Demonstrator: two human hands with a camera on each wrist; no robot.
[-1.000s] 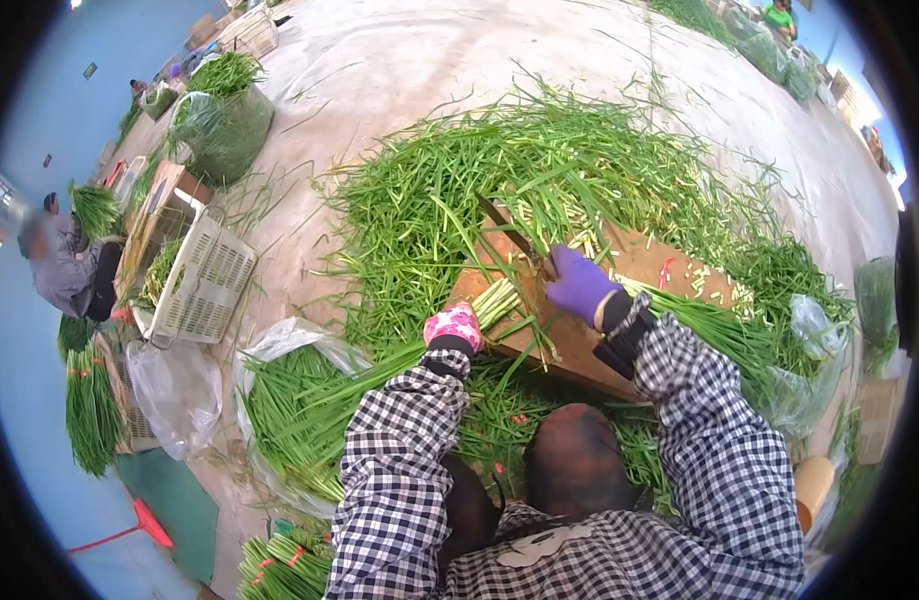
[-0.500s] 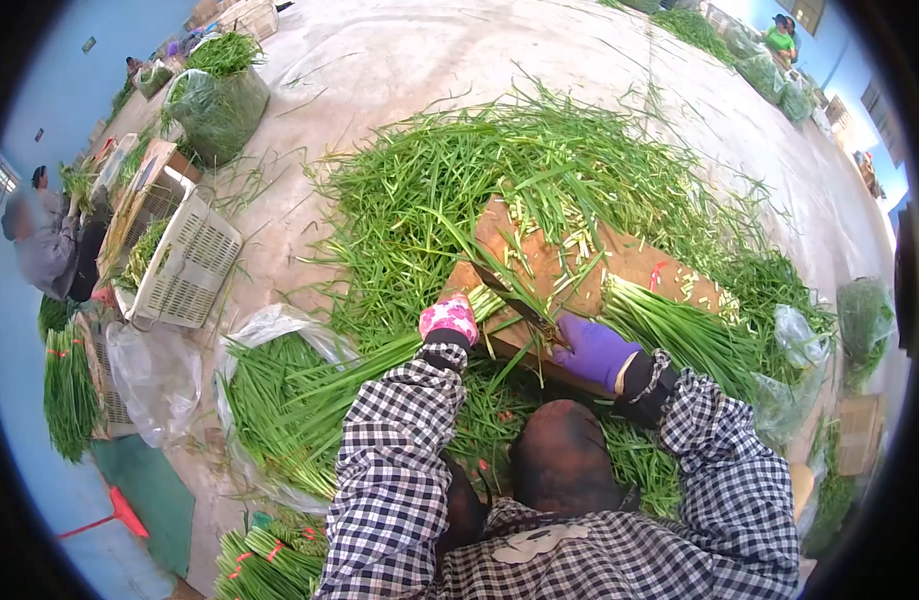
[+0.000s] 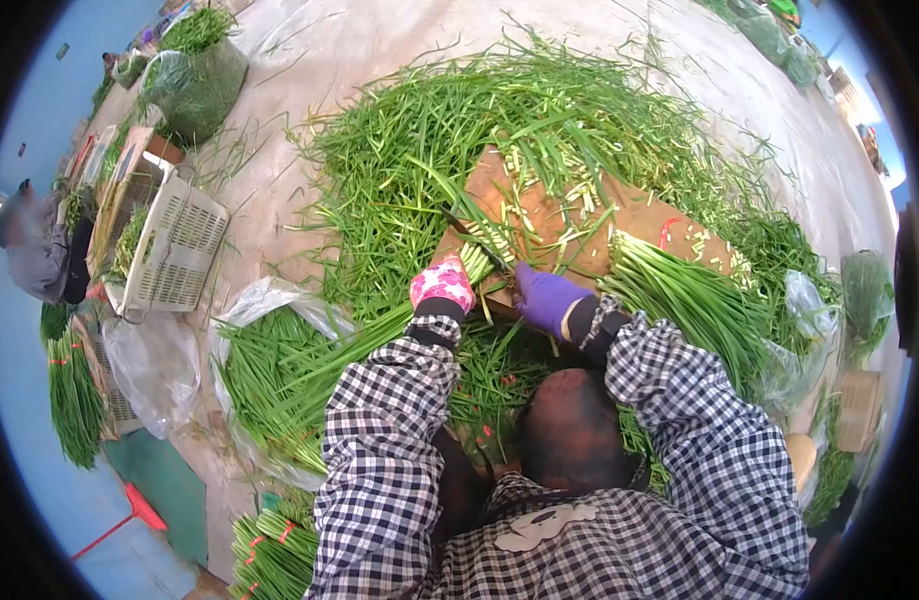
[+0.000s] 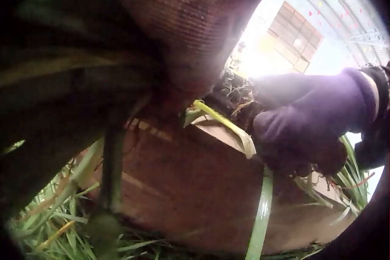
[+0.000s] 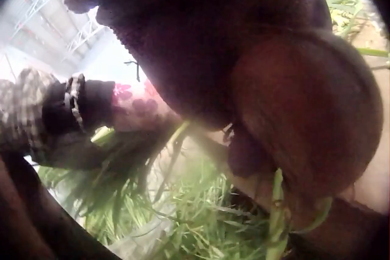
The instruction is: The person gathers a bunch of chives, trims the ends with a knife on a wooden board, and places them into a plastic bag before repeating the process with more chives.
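Note:
My left hand [image 3: 443, 284], in a pink-and-white patterned glove, grips a bunch of long green chive-like stalks [image 3: 371, 342]. Their pale ends lie on a brown board [image 3: 634, 215], and the leaves trail back along the left forearm. A purple glove covers my right hand [image 3: 549, 299], which holds a knife by its handle. The dark knife blade [image 3: 468, 232] crosses the pale stalk ends, just beyond the left hand. In the left wrist view the purple-gloved right hand [image 4: 304, 117] is close beside the left, and loose stalk bits hang around it.
Another bunch of stalks [image 3: 684, 300] lies on the board's right side. Cut trimmings [image 3: 409, 150] heap around the board. A plastic-lined pile of greens [image 3: 279, 375] is at left, near a white crate [image 3: 179, 250] and a seated person [image 3: 39, 250]. Red-banded bunches [image 3: 274, 550] lie lower left.
My right hand first drew back toward me with the knife, then moved left and forward, close to the left hand. The left hand kept its grip. The head view has shifted slightly.

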